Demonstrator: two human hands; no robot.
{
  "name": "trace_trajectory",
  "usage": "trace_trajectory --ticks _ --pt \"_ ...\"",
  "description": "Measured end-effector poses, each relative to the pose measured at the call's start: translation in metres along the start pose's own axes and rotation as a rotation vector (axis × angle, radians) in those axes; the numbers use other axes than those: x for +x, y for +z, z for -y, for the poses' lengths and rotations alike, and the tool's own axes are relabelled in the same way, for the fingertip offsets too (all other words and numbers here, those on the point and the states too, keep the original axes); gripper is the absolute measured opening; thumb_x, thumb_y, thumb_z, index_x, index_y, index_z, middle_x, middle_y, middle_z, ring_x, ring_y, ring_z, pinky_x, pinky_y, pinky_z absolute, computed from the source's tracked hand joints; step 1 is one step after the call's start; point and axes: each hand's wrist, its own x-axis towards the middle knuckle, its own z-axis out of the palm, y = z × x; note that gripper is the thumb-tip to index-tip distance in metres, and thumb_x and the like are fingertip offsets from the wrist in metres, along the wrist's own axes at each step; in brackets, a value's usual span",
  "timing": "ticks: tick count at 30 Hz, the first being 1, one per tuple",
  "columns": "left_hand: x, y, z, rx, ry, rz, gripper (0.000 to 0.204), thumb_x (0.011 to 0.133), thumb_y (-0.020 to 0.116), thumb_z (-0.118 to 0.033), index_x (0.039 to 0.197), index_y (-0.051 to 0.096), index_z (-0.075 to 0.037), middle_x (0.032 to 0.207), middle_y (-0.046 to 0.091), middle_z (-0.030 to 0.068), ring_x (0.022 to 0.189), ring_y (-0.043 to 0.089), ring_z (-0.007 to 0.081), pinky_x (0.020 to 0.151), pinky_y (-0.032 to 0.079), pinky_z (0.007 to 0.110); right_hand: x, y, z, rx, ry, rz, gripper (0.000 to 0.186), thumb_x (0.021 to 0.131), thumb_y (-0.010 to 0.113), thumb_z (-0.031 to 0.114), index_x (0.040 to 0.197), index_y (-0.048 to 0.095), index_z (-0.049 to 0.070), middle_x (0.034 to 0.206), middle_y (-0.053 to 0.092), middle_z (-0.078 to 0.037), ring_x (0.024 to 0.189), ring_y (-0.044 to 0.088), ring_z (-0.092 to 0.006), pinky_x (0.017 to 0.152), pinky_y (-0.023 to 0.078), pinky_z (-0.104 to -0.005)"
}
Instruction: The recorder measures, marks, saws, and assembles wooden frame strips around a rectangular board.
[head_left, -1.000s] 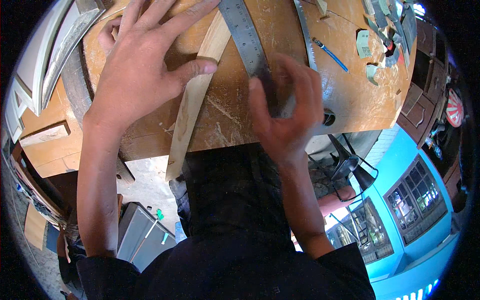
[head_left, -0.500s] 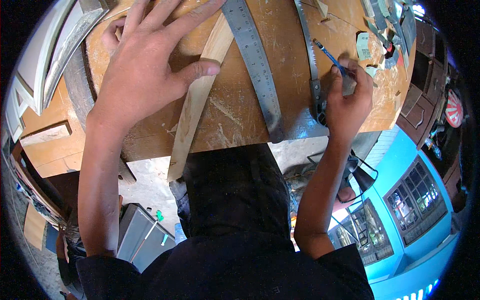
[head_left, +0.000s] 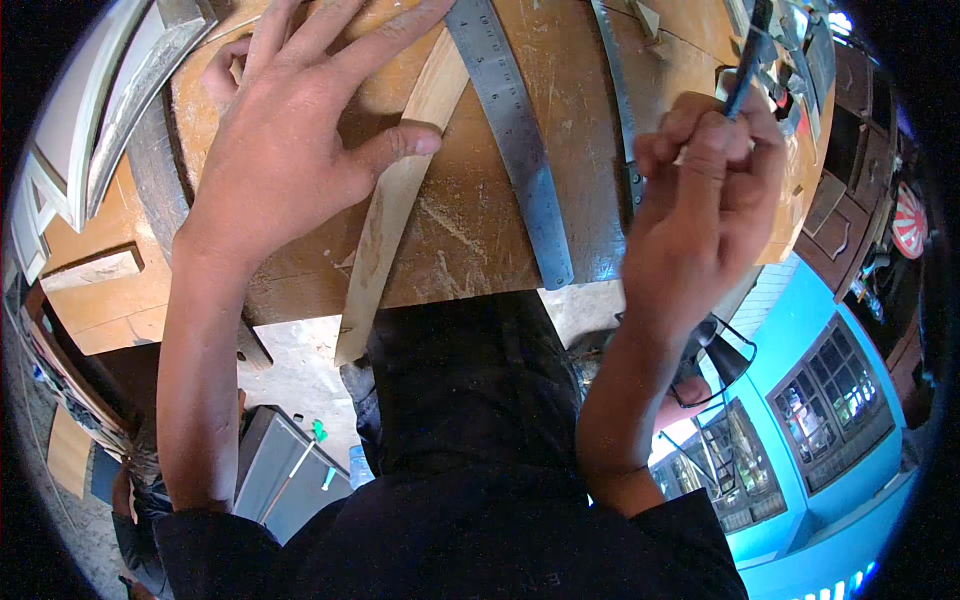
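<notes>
My left hand (head_left: 285,150) lies spread on the workbench, thumb resting on a pale wooden strip (head_left: 388,250), which runs diagonally past the front edge. Its little finger is bent. Beside the strip lies a steel ruler (head_left: 520,170), angled toward the front edge with its far end near my left fingertips. My right hand (head_left: 710,200) grips a dark blue pencil (head_left: 741,75) upright, above the right part of the bench. A saw (head_left: 622,100) lies between the ruler and my right hand, its handle largely hidden behind that hand.
The workbench (head_left: 460,270) also bears a short wooden block (head_left: 95,268), a pale curved frame (head_left: 120,130) at left and scattered scraps (head_left: 800,60) at back right. A black metal stand (head_left: 725,355) is below the right edge. Wooden cabinets (head_left: 840,225) line the right side.
My right hand moved from beside the ruler to the pencil lying at right, took hold of it and raised it. The ruler's near end shifted slightly toward me. My left hand stayed almost still.
</notes>
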Motion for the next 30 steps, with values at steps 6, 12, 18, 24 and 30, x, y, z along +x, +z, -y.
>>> trace_trajectory --ticks 6,12,18,24,30 --pt "-0.007 0.003 0.008 -0.035 0.045 -0.075 0.084 0.074 0.084 -0.04 0.147 0.048 -0.02 0.159 0.029 0.0161 0.145 0.022 0.0464 0.113 0.03 0.059 -0.022 0.036 -0.014 0.339 0.095 0.102 0.022 0.107 0.04 0.021 0.099 0.048 0.002 0.075 0.046 -0.004 0.064 0.042 -0.0112 0.059 0.037 -0.0284" --pt "-0.01 0.012 0.014 -0.063 0.081 -0.122 0.082 0.075 0.083 -0.042 0.147 0.048 -0.02 0.158 0.029 0.0165 0.145 0.023 0.0463 0.112 0.03 0.06 -0.019 0.054 -0.052 0.078 -0.399 0.083 0.032 0.108 0.034 0.028 0.093 0.048 0.004 0.08 0.047 -0.004 0.062 0.039 -0.0127 0.059 0.037 -0.0279" --pt "-0.007 0.011 0.009 -0.047 0.074 -0.134 0.081 0.076 0.082 -0.043 0.146 0.049 -0.022 0.157 0.031 0.0157 0.145 0.023 0.0456 0.11 0.028 0.064 -0.03 0.054 -0.049 0.265 -0.079 -0.016 0.024 0.104 0.047 0.019 0.093 0.056 0.0 0.09 0.06 -0.008 0.073 0.05 -0.0119 0.066 0.039 -0.0244" --pt "-0.02 0.037 0.028 0.119 0.189 -0.363 0.08 0.074 0.083 -0.043 0.144 0.052 -0.022 0.156 0.034 0.0155 0.144 0.026 0.0444 0.109 0.027 0.065 -0.031 0.06 -0.04 0.005 -0.088 0.037 0.009 0.094 0.061 0.007 0.098 0.067 0.0 0.087 0.066 -0.01 0.074 0.06 -0.0145 0.065 0.046 -0.0275" --pt "-0.005 0.005 0.007 -0.042 0.057 -0.143 0.078 0.071 0.086 -0.038 0.14 0.056 -0.018 0.154 0.036 0.0166 0.142 0.028 0.045 0.112 0.031 0.059 -0.028 0.049 -0.04 -0.116 -0.106 0.157 0.02 0.099 0.056 0.016 0.109 0.062 -0.001 0.093 0.068 -0.007 0.069 0.056 -0.0042 0.061 0.046 -0.0186"
